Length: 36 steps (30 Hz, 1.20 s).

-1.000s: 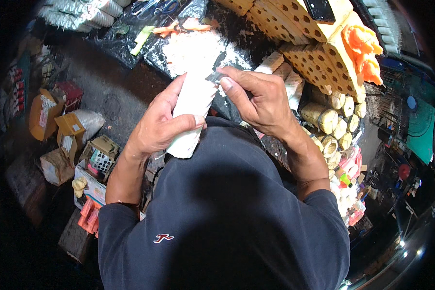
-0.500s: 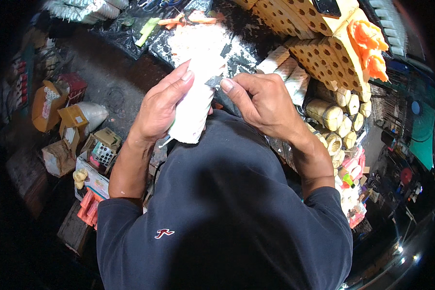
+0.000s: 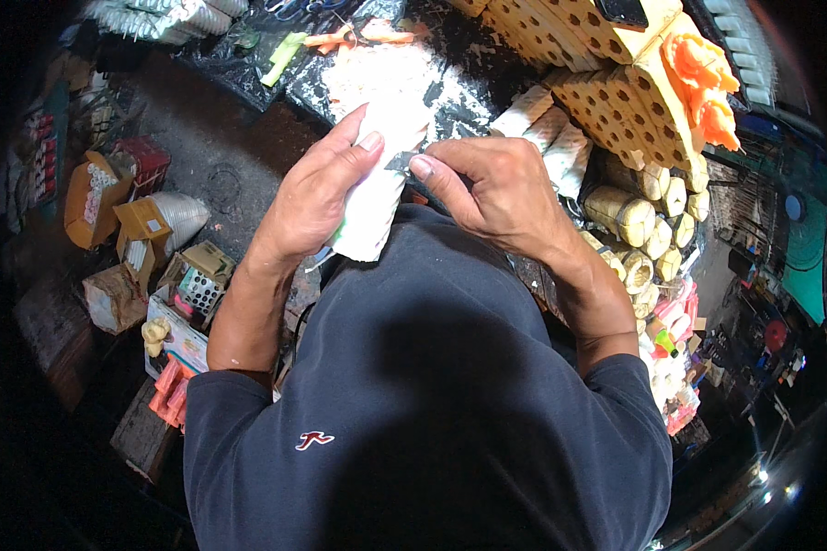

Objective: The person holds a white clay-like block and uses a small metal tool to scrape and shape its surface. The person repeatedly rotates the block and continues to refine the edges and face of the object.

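Note:
A white pillar candle [image 3: 373, 213] with twisted ridges stands tilted over my lap, its far part washed out by strong light. My left hand [image 3: 317, 197] wraps round its left side, thumb lying along the near face and fingers partly hidden behind it. My right hand [image 3: 498, 188] is closed in a pinch on a small dark flat scraper blade [image 3: 399, 163], which meets the candle's right edge. Most of the blade is hidden by the fingers. A thin pale strand [image 3: 320, 260] hangs by the candle's lower left end.
White shavings lie on a dark-covered table [image 3: 308, 92] beyond my hands, near green and orange strips [image 3: 285, 57]. To the right are more white ridged pillars [image 3: 560, 147], perforated yellow blocks [image 3: 616, 110] and stacked yellowish cylinders [image 3: 620, 211]. Cardboard boxes [image 3: 96, 207] stand at left.
The candle has turned slightly and its lower end has risen a little. My right hand has shifted slightly left with the blade; my left hand has kept its hold.

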Available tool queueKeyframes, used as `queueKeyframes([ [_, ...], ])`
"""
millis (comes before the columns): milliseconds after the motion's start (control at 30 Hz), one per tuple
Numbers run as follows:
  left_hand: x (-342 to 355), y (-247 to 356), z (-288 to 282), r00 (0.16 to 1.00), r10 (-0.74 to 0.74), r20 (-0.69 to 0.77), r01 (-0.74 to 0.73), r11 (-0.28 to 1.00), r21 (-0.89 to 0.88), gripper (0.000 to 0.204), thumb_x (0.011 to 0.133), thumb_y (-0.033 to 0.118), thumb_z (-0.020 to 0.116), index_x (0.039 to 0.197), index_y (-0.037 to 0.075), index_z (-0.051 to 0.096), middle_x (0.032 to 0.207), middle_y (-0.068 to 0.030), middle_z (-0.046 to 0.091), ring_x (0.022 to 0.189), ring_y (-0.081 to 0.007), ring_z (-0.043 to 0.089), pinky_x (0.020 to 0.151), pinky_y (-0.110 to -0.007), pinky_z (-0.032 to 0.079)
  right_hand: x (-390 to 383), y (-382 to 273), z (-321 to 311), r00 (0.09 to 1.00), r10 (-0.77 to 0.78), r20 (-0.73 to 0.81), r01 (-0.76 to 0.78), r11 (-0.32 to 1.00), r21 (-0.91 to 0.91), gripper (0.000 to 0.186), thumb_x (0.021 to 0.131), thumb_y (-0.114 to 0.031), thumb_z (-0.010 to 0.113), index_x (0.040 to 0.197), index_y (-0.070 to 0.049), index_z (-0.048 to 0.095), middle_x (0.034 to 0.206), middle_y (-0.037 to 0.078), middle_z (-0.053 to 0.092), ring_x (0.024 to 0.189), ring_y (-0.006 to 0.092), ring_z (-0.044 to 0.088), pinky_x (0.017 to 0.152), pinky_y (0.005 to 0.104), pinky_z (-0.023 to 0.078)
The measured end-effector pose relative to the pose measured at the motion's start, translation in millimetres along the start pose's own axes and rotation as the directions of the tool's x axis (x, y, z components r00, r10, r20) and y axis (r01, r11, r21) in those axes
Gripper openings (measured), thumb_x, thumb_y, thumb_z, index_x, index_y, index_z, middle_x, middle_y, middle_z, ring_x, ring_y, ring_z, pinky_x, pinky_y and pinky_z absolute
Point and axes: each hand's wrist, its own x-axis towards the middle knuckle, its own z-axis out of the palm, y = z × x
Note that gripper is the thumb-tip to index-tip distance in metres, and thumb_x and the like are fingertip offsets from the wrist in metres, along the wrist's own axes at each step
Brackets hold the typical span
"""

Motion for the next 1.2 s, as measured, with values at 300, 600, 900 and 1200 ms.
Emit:
queueKeyframes([
  [300, -0.6, -5.4, 7.8, 0.997, -0.055, -0.063, 0.049, 0.995, -0.085, 0.059, 0.118, 0.026, 0.053, 0.166, -0.005, 0.039, 0.141, -0.0115, 0.068, 0.119, -0.0135, 0.068, 0.101, -0.028, 0.057, -0.2, 12.6, 8.8, 0.999, -0.039, 0.002, 0.038, 0.986, 0.161, 0.03, 0.106, -0.031, 0.071, 0.099, -0.005, 0.084, 0.084, 0.017, 0.079, 0.072, 0.0358, 0.076, 0.067, 0.044, 0.061],
  [600, -0.3, -4.0, 13.8, 0.979, -0.103, -0.176, 0.086, 0.991, -0.101, 0.056, 0.118, 0.03, 0.047, 0.161, -0.005, 0.046, 0.117, -0.0185, 0.075, 0.08, -0.0244, 0.078, 0.062, -0.035, 0.066, -2.0, 15.3, 20.2, 0.981, -0.15, -0.121, 0.151, 0.988, 0.002, 0.024, 0.104, -0.026, 0.076, 0.1, -0.004, 0.082, 0.079, 0.011, 0.077, 0.067, 0.0256, 0.074, 0.061, 0.0374, 0.057],
  [900, -1.2, 2.9, 13.0, 0.99, -0.079, -0.12, 0.064, 0.99, -0.124, 0.052, 0.117, 0.027, 0.055, 0.158, -0.004, 0.049, 0.119, -0.0149, 0.075, 0.088, -0.0191, 0.078, 0.074, -0.031, 0.066, 7.1, 25.9, 14.7, 0.949, -0.306, -0.08, 0.305, 0.952, -0.028, 0.024, 0.104, -0.025, 0.075, 0.093, -0.004, 0.079, 0.072, 0.011, 0.072, 0.062, 0.0267, 0.07, 0.059, 0.0392, 0.054],
  [1200, 1.6, -7.7, 9.7, 0.994, 0.024, -0.107, -0.032, 0.996, -0.078, 0.056, 0.117, 0.025, 0.055, 0.163, -0.003, 0.042, 0.138, -0.0094, 0.068, 0.117, -0.0127, 0.069, 0.099, -0.029, 0.057, 2.5, 16.2, 18.3, 0.994, -0.054, 0.097, 0.036, 0.984, 0.172, 0.036, 0.106, -0.033, 0.069, 0.089, -0.003, 0.079, 0.077, 0.02, 0.074, 0.069, 0.0402, 0.072, 0.067, 0.0501, 0.058],
])
